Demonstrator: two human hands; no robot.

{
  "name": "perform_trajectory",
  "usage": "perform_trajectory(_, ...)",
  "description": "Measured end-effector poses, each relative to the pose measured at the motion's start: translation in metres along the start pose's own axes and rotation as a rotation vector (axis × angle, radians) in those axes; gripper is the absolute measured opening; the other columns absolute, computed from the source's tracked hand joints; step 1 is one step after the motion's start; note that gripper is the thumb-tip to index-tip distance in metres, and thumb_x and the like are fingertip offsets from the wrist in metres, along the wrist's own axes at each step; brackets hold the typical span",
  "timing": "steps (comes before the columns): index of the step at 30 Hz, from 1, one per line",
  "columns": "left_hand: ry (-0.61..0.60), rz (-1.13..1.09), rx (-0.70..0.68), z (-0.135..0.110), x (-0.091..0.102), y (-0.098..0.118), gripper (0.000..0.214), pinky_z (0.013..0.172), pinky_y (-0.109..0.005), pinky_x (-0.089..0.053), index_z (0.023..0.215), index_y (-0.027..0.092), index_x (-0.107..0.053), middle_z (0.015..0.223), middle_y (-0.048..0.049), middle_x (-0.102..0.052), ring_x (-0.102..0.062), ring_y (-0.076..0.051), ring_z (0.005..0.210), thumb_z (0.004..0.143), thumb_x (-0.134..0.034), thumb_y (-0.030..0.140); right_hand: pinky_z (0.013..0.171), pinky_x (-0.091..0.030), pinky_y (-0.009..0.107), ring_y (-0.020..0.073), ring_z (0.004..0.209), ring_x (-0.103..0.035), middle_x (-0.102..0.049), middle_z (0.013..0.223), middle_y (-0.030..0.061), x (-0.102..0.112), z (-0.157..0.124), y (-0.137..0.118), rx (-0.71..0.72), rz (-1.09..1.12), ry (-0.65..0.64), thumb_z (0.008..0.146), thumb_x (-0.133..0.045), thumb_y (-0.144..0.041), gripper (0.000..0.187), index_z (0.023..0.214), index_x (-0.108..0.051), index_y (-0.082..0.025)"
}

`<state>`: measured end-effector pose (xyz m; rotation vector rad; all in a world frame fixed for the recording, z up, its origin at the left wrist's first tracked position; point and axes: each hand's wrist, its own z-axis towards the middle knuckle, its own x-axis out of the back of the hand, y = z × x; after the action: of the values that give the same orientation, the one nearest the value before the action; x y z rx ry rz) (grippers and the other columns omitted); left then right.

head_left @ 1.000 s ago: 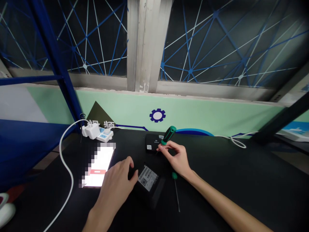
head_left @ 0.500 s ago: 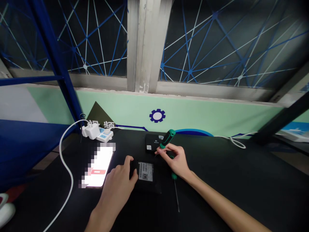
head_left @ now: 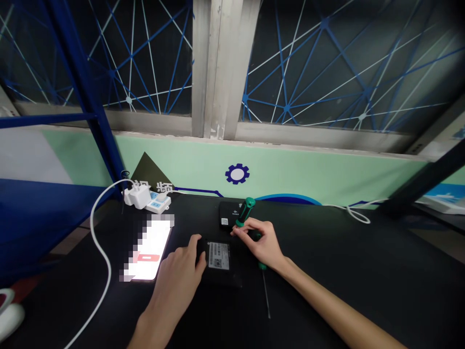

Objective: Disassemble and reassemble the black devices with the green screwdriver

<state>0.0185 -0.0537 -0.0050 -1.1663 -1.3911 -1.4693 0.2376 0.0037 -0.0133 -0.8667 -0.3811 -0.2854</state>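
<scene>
Black bench below a mint-green wall: the left hand, fingers spread, steadies a flat black rectangular device by its edge, while the right hand pinches a green-handled screwdriver, its handle tilted toward twelve o'clock. A thin green-handled screwdriver lies at the device's four o'clock.

On the table in my view, the phone lies left of the labelled flat box, with a second box behind it, the power strip behind the phone, and a thin screwdriver to the right.
</scene>
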Motion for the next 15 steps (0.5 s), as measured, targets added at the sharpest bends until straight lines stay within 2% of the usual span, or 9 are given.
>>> perform_trajectory(5,0.033,0.011,0.024,-0.0002,0.0008,-0.0007,0.038,0.065,-0.029,-0.043,0.14,0.021,-0.049,0.086,-0.0053,-0.07,-0.069,-0.025,0.085,0.103,-0.044,0.03,0.063,-0.053,0.032,0.0222,0.066,-0.071,-0.077,0.072,0.0067,-0.0025,-0.001,0.0052,-0.014,-0.008,0.014,0.088,-0.07,-0.032,0.024,0.067,-0.069,-0.02)
perform_trajectory(11,0.02,0.041,0.011,-0.0012,0.0018,-0.0008,0.043,0.074,-0.034,-0.05,0.145,0.018,-0.049,0.102,-0.0111,-0.073,-0.07,-0.027,0.094,0.104,-0.043,0.031,0.065,-0.052,0.031,0.0217,0.069,-0.071,-0.076,0.073,0.0056,-0.0032,0.0006,0.0047,-0.058,-0.007,-0.018,0.091,-0.066,-0.032,0.025,0.069,-0.07,-0.02)
perform_trajectory(15,0.011,0.035,-0.007,-0.001,0.0028,-0.0012,0.044,0.075,-0.033,-0.051,0.147,0.018,-0.048,0.108,-0.0125,-0.073,-0.07,-0.028,0.098,0.105,-0.041,0.03,0.064,-0.05,0.03,0.0203,0.069,-0.069,-0.074,0.072,0.0042,-0.0046,0.0019,0.0036,-0.066,-0.001,-0.02,0.091,-0.067,-0.032,0.025,0.069,-0.066,-0.02)
